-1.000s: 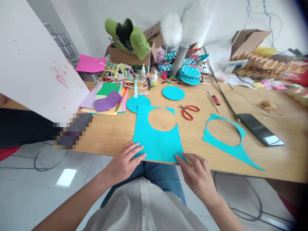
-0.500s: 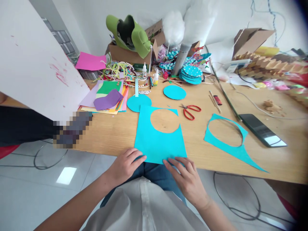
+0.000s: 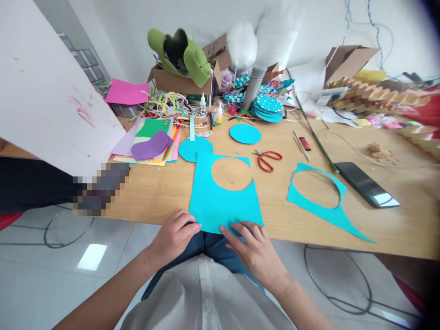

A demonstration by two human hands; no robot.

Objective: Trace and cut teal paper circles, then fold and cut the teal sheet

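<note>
A turquoise paper sheet (image 3: 223, 201) with a round hole cut in its top lies at the near edge of the wooden table (image 3: 158, 188). My left hand (image 3: 175, 234) grips its near left corner, fingers curled over the table edge. My right hand (image 3: 252, 245) rests flat on the sheet's near edge, a little right of the middle. Two turquoise paper discs (image 3: 195, 149) (image 3: 245, 134) lie beyond the sheet. Red scissors (image 3: 267, 159) sit to the sheet's right.
A turquoise offcut (image 3: 319, 208) with a round hole and a black phone (image 3: 366, 184) lie at right. A stack of coloured paper (image 3: 151, 140) is at left, a large white board (image 3: 44, 87) leans far left. Boxes, glue bottles (image 3: 202, 103) and craft clutter fill the back.
My right hand has slid left along the sheet's near edge, from the right corner toward the middle. My left hand has curled in at the left corner. The sheet has shifted slightly toward me.
</note>
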